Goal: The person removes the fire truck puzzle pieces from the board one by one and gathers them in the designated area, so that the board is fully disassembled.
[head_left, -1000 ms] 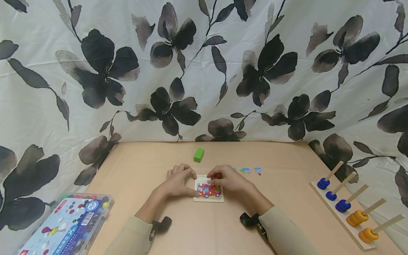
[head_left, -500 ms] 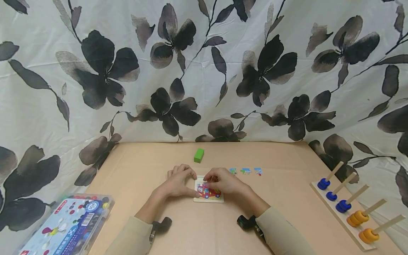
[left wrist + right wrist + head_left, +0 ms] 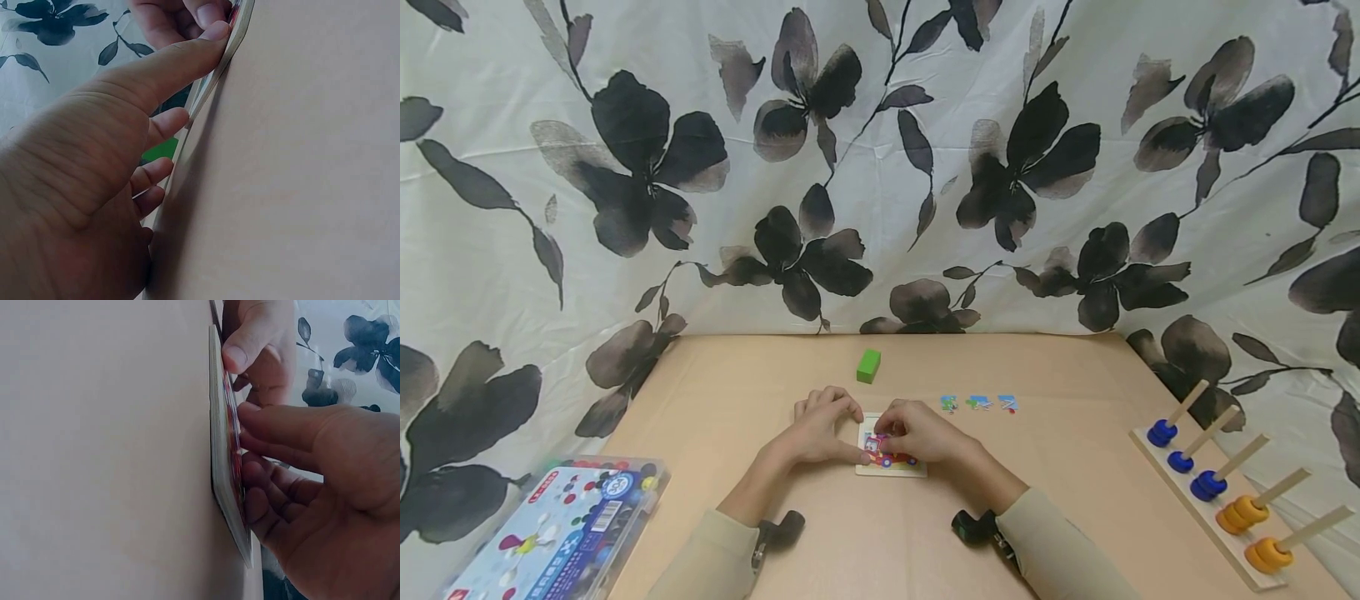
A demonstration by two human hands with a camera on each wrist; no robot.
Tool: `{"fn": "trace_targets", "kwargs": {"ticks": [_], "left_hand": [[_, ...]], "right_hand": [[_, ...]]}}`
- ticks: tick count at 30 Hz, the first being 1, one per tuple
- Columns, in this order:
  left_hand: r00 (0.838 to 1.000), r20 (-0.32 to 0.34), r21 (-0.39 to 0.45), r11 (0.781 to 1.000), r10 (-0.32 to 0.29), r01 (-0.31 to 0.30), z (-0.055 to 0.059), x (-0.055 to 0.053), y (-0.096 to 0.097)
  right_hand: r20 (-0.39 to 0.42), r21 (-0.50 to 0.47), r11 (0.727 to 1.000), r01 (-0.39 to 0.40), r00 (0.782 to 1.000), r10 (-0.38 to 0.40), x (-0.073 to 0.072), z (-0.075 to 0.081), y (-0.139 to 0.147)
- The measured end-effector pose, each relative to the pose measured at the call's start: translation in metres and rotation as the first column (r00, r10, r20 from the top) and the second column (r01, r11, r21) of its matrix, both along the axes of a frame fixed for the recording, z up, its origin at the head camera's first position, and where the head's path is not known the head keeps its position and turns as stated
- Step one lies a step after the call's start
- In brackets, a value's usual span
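A small puzzle board [image 3: 891,473] with a red vehicle picture lies flat at the middle of the table. My left hand [image 3: 822,433] holds its left side, thumb over the lower edge and index finger at the upper corner. In the left wrist view the thumb presses on the board's rim [image 3: 234,50]. My right hand [image 3: 921,431] is over the picture, thumb and curled fingertips together on a puzzle piece that they mostly hide. The right wrist view has those fingertips right at the board's face [image 3: 236,447]. Loose blue puzzle pieces [image 3: 978,402] lie in a row beyond the right hand.
A green block [image 3: 868,366] lies behind the board. On the right stands a wooden peg rack [image 3: 1213,512] with blue and orange rings. A clear plastic box [image 3: 561,529] with a printed blue cover sits front left. A floral cloth [image 3: 880,167] hangs behind the table.
My right hand has moved left and slightly nearer over the board, uncovering the leftmost loose puzzle piece and covering more of the picture. My left hand has stayed at the board's left side.
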State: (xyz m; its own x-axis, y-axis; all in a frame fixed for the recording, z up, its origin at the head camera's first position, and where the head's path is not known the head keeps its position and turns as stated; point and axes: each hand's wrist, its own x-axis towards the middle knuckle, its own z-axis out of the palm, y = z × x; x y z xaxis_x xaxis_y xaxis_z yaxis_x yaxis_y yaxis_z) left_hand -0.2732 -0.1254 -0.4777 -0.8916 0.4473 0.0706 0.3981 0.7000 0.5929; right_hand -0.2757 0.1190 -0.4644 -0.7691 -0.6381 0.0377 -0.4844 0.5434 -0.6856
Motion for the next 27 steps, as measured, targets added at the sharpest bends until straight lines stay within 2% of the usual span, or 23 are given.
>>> {"fn": "trace_targets", "kwargs": {"ticks": [15, 27], "left_hand": [[1.000, -0.007, -0.003, 1.000, 0.005, -0.005, -0.0019, -0.0007, 0.0001], [1.000, -0.009, -0.006, 1.000, 0.007, -0.007, -0.0018, -0.0003, 0.0002]], "right_hand": [[-0.074, 0.051, 0.999, 0.012, 0.997, -0.009, 0.0037, 0.0007, -0.0047], [-0.087, 0.028, 1.000, 0.006, 0.996, -0.004, 0.0031, -0.0010, -0.0056]]}}
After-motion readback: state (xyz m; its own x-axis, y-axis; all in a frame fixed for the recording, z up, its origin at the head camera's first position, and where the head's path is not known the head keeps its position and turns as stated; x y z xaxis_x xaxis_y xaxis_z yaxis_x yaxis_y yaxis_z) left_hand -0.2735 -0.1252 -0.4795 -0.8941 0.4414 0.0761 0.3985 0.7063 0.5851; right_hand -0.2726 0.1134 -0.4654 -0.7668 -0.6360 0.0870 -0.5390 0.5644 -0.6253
